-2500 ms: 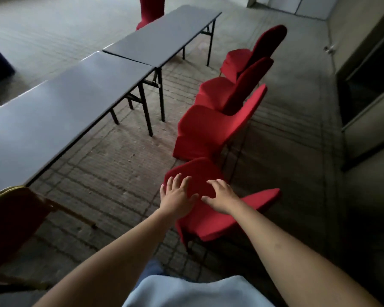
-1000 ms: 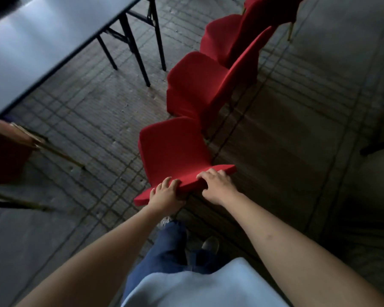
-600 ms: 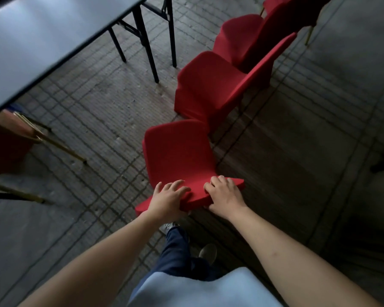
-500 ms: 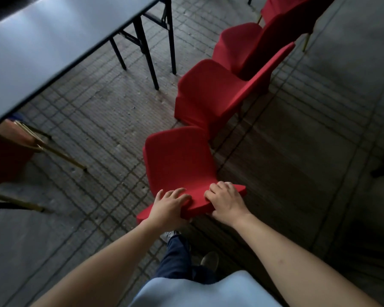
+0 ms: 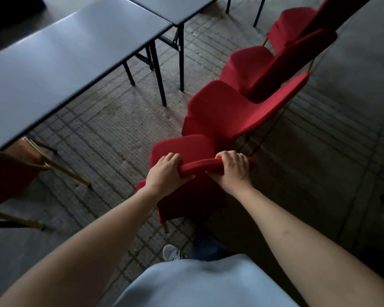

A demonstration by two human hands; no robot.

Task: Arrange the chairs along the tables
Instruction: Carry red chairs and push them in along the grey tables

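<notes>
1. Near table [image 5: 60, 63], grey top, fills 10 o'clock. A second table [image 5: 175, 7] butts against its far end at 12. Folding legs meet between them, with one leg foot at about 11 o'clock from the held chair.
2. Row of red chairs runs to 1–2 o'clock, seats facing the tables: next chair [image 5: 235, 111], then another [image 5: 264, 65], then a farthest one [image 5: 297, 21]. They sit very close together; I can't tell whether they touch or overlap.
3. Held chair [image 5: 186, 149] is dead centre, nearest end of that row, well apart from the table edge. Its seat corner looks to be touching or just beside the next chair; dim light makes the gap hard to call.
4. A separate chair with gold legs [image 5: 7, 176] sits at 9 o'clock, partly under the near table.
5. Left hand [image 5: 164, 171] is wrapped over the top of the backrest, fingers over the front, thumb behind. Right hand [image 5: 233, 168] has the same grip at the other end.
6. Risks:
   - Pushing forward could jam the seat into the next chair and knock the row out of line.
   - Pushing from the backrest top alone could tip the chair or catch a leg on the textured floor.
   - Swinging toward 11 o'clock could clip the table leg.
   - The person's shoe [image 5: 172, 252] is close behind the rear leg, so a pull back could land on it.
</notes>
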